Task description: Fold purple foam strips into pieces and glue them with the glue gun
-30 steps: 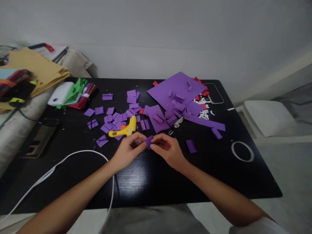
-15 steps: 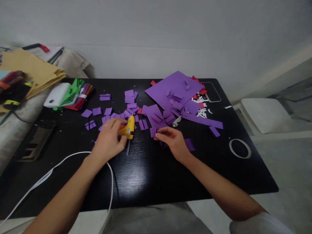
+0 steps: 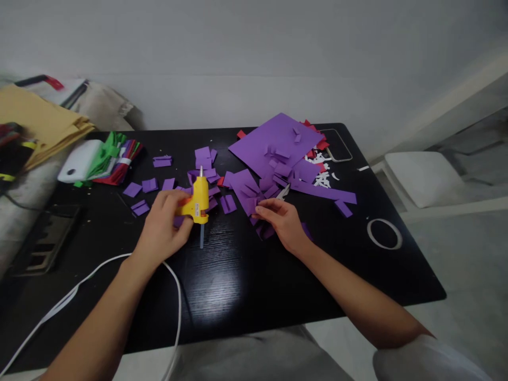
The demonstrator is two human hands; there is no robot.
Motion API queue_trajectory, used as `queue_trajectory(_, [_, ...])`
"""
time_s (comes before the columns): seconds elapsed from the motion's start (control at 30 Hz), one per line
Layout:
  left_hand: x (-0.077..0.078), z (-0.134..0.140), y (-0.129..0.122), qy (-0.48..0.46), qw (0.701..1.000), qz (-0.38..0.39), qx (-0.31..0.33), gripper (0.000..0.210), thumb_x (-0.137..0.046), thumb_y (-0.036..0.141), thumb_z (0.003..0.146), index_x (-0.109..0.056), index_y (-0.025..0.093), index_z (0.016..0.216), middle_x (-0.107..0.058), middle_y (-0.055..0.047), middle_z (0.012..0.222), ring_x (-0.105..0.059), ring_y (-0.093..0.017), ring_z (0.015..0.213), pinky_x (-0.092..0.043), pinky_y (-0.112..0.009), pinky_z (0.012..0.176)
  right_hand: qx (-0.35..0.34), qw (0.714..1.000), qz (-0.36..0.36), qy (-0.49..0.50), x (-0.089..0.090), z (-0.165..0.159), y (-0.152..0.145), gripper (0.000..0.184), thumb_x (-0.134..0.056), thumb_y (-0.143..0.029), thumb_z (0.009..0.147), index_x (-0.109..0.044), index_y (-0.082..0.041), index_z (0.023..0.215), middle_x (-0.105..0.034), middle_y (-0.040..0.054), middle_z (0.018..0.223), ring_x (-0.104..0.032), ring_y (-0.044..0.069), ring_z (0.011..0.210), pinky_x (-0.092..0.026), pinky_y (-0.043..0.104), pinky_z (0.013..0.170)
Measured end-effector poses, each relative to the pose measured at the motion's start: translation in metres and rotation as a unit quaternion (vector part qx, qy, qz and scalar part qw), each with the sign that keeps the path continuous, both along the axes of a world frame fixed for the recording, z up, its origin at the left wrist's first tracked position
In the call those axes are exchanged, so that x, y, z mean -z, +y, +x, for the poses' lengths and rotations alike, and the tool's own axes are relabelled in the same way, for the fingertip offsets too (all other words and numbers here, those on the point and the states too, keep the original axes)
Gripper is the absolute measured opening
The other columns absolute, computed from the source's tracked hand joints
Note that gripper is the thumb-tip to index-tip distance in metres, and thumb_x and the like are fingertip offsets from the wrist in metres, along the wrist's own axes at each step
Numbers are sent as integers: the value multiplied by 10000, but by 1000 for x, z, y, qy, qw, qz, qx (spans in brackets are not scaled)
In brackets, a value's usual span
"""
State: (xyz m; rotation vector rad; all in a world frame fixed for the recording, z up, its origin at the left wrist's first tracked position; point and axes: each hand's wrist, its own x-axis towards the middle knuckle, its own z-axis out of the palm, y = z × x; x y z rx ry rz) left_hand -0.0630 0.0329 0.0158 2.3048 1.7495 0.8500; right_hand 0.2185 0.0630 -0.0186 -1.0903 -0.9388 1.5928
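Observation:
My left hand is wrapped round the handle of a yellow glue gun. Its metal nozzle points to the back of the table, and a glue stick juts out of its rear. Between thumb and fingertips, my right hand pinches a small purple paper piece. Right behind that piece lies a larger purple sheet with small folded pieces on it. Small folded purple pieces are scattered around the glue gun. Part of a pair of scissors shows behind my right hand.
A big purple sheet and a long purple strip lie on the black table. White scraps are to their right. Bundled coloured strips sit at the back left. A white cord loops below my left arm.
The glue gun has turned upright in my left hand, its nozzle now showing, and shifted slightly left. My right hand still pinches the purple piece. The whole view has shifted a little.

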Motion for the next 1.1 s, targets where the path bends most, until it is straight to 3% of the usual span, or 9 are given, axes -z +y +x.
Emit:
queue_trajectory(0.13, [-2, 2, -11, -98, 995, -1, 14, 387, -620, 259, 833, -569, 209, 1213, -661, -65, 1055, -631, -217, 838, -496, -316, 705, 5, 1000, -4, 9, -2, 0, -1, 262, -897, -369, 649, -752, -213, 802, -738, 0, 799, -726, 170, 778, -616, 358, 856])
queue_trajectory(0.37, [-3, 21, -19, -153, 979, -99, 96, 201, -600, 338, 898, -676, 207, 1031, -711, -39, 876, -654, -195, 728, -502, -308, 689, -17, 1000, -4, 10, -6, 1, -3, 237, -899, -351, 664, -762, -227, 813, -743, -9, 796, -724, 161, 773, -616, 345, 857])
queue_trajectory(0.47, [-2, 26, -17, -148, 975, -107, 123, 174, -560, 322, 919, -665, 194, 972, -697, -56, 892, -659, -207, 776, -515, -316, 731, -22, 1000, -4, 12, -7, 0, -5, 229, -898, -351, 668, -764, -228, 807, -740, -11, 793, -724, 159, 772, -619, 343, 858])
queue_trajectory(1.1, [5, 25, -17, -40, 991, -36, 119, 259, -498, 321, 979, -636, 171, 819, -632, -47, 817, -626, -193, 718, -516, -307, 681, -42, 999, 6, 14, -7, -1, -9, 256, -909, -331, 657, -759, -215, 828, -741, -10, 796, -734, 165, 774, -612, 351, 857])
